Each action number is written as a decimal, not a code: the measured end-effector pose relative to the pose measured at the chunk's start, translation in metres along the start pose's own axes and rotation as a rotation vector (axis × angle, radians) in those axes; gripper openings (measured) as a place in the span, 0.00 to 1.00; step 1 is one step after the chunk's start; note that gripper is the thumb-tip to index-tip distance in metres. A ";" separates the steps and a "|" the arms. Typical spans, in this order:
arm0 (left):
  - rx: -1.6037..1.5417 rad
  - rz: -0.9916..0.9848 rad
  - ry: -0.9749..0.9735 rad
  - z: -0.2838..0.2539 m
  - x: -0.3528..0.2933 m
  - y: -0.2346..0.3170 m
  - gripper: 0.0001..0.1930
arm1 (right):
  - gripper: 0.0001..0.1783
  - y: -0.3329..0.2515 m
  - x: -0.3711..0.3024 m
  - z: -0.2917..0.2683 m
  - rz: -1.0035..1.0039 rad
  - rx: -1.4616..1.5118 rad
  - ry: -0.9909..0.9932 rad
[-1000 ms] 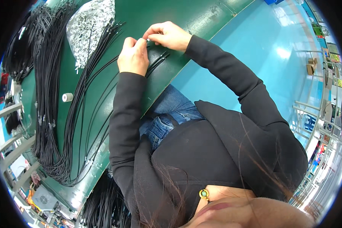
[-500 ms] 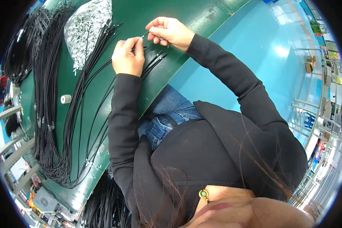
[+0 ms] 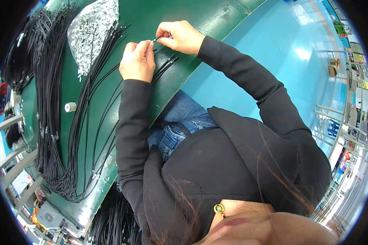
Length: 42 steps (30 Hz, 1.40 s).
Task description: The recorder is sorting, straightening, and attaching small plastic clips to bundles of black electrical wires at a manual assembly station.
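Over the green table (image 3: pixel 184 12), my left hand (image 3: pixel 137 62) is closed in a pinch on a thin black cable. The cable's end (image 3: pixel 156 39) shows between the hands, with a small pale piece at my left fingertips. My right hand (image 3: pixel 180 37) pinches the dark tip of that end, fingers curled. Whether the pale piece is a separate part is too small to tell. Left of my hands lies a clear plastic bag (image 3: pixel 95 30) full of small silvery-white parts. Loose black cables (image 3: pixel 82 98) run past it in a curve, and several cable ends (image 3: pixel 166 63) lie just right of my left wrist.
A thick bundle of black cables (image 3: pixel 49 81) covers the table's left side. A small white roll (image 3: pixel 70 107) stands beside it. More black cables (image 3: pixel 114 220) hang below the near table edge. Blue floor (image 3: pixel 249 61) lies right of the table, with metal racks (image 3: pixel 331 126) beyond.
My right hand has shifted slightly left, and its fingers have curled in closer around the cable end. My left hand has barely moved.
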State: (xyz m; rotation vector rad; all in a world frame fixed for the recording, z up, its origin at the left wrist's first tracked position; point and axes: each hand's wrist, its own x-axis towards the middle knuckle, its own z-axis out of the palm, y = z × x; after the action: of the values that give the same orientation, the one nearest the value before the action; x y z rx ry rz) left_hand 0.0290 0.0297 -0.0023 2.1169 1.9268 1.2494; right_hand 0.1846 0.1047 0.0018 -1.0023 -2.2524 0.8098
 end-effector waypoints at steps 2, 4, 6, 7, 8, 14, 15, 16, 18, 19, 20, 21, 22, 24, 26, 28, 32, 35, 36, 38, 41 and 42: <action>0.027 0.013 0.000 -0.001 0.000 0.000 0.03 | 0.08 0.001 0.000 -0.001 -0.009 -0.012 -0.001; 0.078 0.036 -0.012 -0.001 -0.001 0.000 0.03 | 0.08 0.000 0.000 -0.003 -0.013 -0.018 -0.002; 0.103 0.047 -0.019 -0.001 -0.001 0.000 0.04 | 0.08 -0.001 -0.002 -0.006 -0.041 -0.063 0.008; 0.117 0.062 -0.024 -0.001 -0.001 0.000 0.04 | 0.08 -0.001 -0.003 -0.007 -0.055 -0.086 0.012; 0.131 0.077 -0.029 -0.001 0.000 0.001 0.04 | 0.08 -0.002 -0.003 -0.009 -0.054 -0.086 0.011; 0.101 0.129 -0.070 -0.007 0.001 0.001 0.03 | 0.10 0.004 0.002 -0.025 -0.150 0.017 -0.230; 0.047 0.145 -0.085 -0.008 0.002 0.001 0.03 | 0.11 0.007 0.005 -0.028 -0.145 0.094 -0.333; -0.007 0.161 -0.099 -0.009 0.003 0.002 0.04 | 0.11 0.007 0.008 -0.031 -0.144 0.095 -0.333; -0.062 0.177 -0.116 -0.010 0.003 0.002 0.04 | 0.14 0.004 0.018 -0.040 0.095 0.282 -0.564; -0.083 0.170 -0.114 -0.010 0.003 0.001 0.04 | 0.16 0.003 0.022 -0.041 0.211 0.375 -0.682; -0.102 0.162 -0.112 -0.009 0.003 -0.001 0.05 | 0.16 0.004 0.024 -0.036 0.206 0.375 -0.687; -0.127 0.159 -0.112 -0.008 0.003 -0.001 0.05 | 0.17 0.006 0.023 -0.028 0.174 0.385 -0.619; -0.128 0.160 -0.112 -0.008 0.003 0.000 0.05 | 0.18 0.007 0.021 -0.019 0.141 0.394 -0.551; -0.098 0.141 -0.090 -0.006 0.003 0.004 0.06 | 0.19 0.007 0.019 -0.008 0.109 0.404 -0.484; -0.083 0.131 -0.081 -0.006 0.003 0.011 0.07 | 0.19 0.004 0.016 0.000 0.134 0.414 -0.403; -0.137 0.037 -0.007 -0.007 0.006 0.019 0.06 | 0.20 0.001 0.012 0.001 0.148 0.419 -0.360; -0.167 -0.025 0.009 -0.002 0.005 0.011 0.05 | 0.16 -0.005 0.003 -0.001 0.308 0.676 -0.184; -0.122 -0.041 -0.013 -0.005 0.002 0.005 0.04 | 0.16 0.009 0.003 0.006 0.090 0.556 -0.100; -0.073 -0.051 -0.025 -0.007 -0.001 0.003 0.03 | 0.16 0.012 0.002 0.008 0.090 0.559 -0.104; -0.014 -0.070 -0.036 -0.019 -0.011 -0.005 0.03 | 0.14 0.019 -0.001 0.012 0.049 0.476 -0.099; 0.007 -0.172 -0.158 -0.043 -0.037 -0.027 0.02 | 0.12 0.016 -0.007 0.011 -0.018 0.281 -0.187; 0.038 -0.194 -0.154 -0.050 -0.045 -0.032 0.02 | 0.11 0.012 -0.009 0.011 -0.073 0.113 -0.264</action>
State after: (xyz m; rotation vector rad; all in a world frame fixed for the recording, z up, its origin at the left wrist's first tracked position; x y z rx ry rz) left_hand -0.0222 -0.0250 -0.0084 1.9225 2.0439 0.9925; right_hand 0.1876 0.1011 -0.0157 -0.7949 -2.4148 1.0788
